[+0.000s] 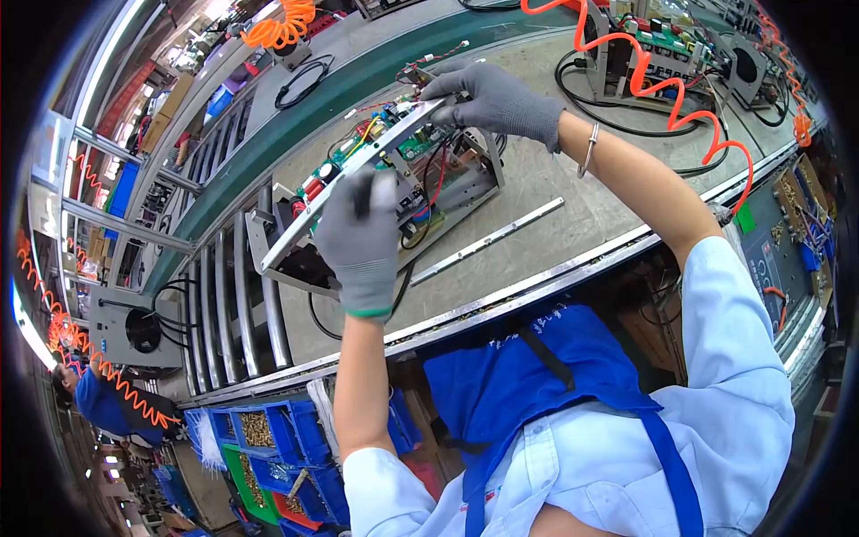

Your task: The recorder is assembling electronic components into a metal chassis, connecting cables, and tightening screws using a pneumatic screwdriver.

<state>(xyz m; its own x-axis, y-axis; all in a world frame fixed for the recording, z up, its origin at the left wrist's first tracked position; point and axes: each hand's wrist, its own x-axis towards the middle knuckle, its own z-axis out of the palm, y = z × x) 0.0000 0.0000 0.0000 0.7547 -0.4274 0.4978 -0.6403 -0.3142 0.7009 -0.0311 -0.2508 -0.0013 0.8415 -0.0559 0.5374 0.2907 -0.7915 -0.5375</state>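
Note:
A long silver metal bar [304,224] lies slantwise across an open electronic unit [465,183] with green circuit boards and coloured wires. My right hand [497,100], in a grey glove, closes its thumb and fingers on the bar's far right end. Beside that grip stands a small dark part with red wires [416,75]. My left hand [358,237], also gloved in grey, is over the near side of the bar around its middle. Its fingertips are dark and blurred, so what they hold or touch is unclear. A second, thinner metal strip [488,240] rests on the bench in front of the unit.
Steel rollers [234,304] adjoin the bench [573,237] at left. A grey box with a round opening [134,329] stands beyond them. Orange coiled hoses [640,72] hang over more units at right. Blue bins [286,430] of small brass-coloured parts sit below; another person [112,403] is at far left.

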